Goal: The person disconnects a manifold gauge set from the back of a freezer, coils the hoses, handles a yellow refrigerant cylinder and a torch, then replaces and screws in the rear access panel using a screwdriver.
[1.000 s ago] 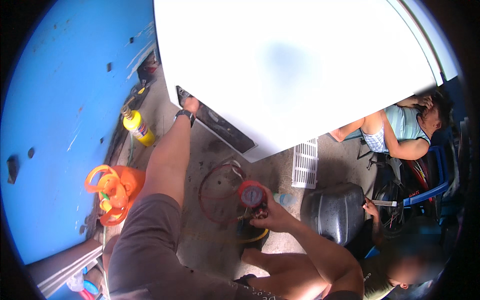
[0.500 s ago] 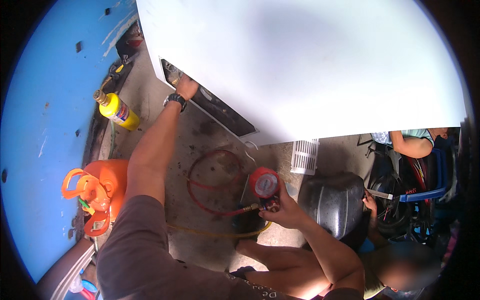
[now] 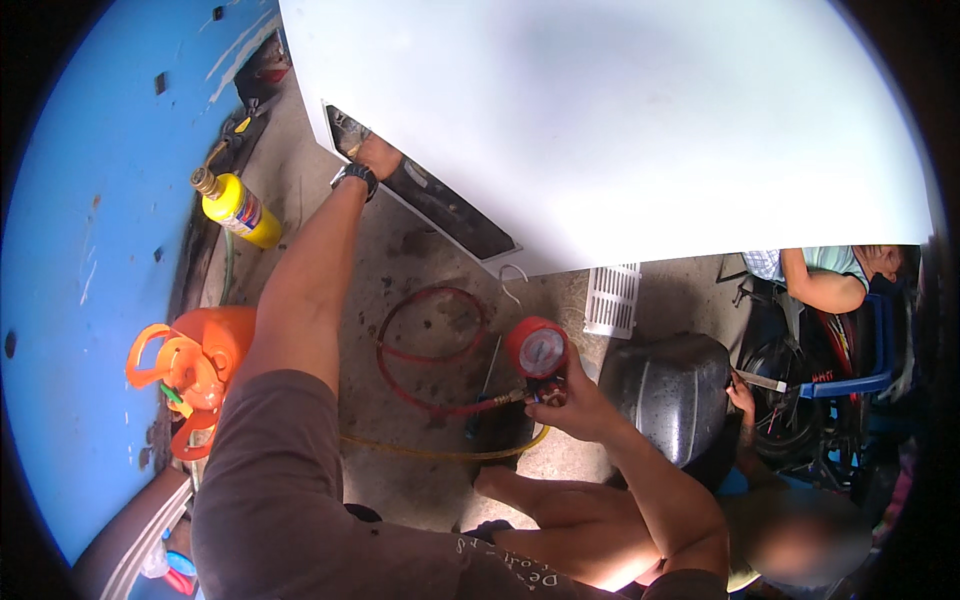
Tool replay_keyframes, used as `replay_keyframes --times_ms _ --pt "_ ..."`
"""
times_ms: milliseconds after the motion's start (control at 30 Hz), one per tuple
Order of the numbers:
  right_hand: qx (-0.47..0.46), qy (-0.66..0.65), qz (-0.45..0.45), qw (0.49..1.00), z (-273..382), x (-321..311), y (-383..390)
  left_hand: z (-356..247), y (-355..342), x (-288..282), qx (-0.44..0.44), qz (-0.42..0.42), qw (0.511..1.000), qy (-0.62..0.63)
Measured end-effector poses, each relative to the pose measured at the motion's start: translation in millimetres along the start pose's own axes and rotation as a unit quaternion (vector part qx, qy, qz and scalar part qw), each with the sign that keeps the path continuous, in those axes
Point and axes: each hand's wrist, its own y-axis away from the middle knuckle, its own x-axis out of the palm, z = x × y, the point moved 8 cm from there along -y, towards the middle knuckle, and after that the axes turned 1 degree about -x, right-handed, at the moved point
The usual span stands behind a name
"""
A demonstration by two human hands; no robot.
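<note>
Frankly, the left hand worries me most: it reaches into the slot along the lower edge of the white cabinet, upper left of the frame, and its fingers are hidden, so from my end I cannot tell whether they are spread or closed on something. Anything sharp, hot or live in there could hurt them, and the watch at the slot's edge could snag if the arm pulled back fast. The right hand has its fingers wrapped round the red gauge, just below the centre of the frame, dial turned upward. I see a brass fitting beside that hand, with the red hose looping from it over the floor; should the hand twist or lift too far, I'd expect the hose to drag on the fitting or tip the gauge out of the grip. The yellow hose lies lower, near a bare leg that could pin or kink it. At the left, the forearm passes close by the orange tank, so I judge a careless elbow could knock it. At the right, a co-worker's hand is at the black shell; a shove there might jog the gauge arm.
</note>
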Motion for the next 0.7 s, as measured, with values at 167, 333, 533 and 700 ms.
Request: replay_keyframes --times_ms 167,333,533,700 --pt "-0.017 -0.008 0.007 1.0 -4.3 1.8 -0.8 -16.4 4.2 -11.7 0.049 -0.017 0.998 -0.028" --pt "-0.015 -0.001 0.002 1.0 -10.2 0.0 -1.4 -24.7 10.6 -15.3 0.0 0.015 1.0 -0.005" --pt "0.011 0.01 0.0 1.0 -21.8 4.4 -1.7 -12.4 6.7 -9.5 -0.013 -0.002 1.0 -0.015" --pt "0.105 -0.063 0.006 0.992 -72.4 29.7 -2.0 -21.3 6.2 -9.6 0.007 0.002 1.0 0.006"
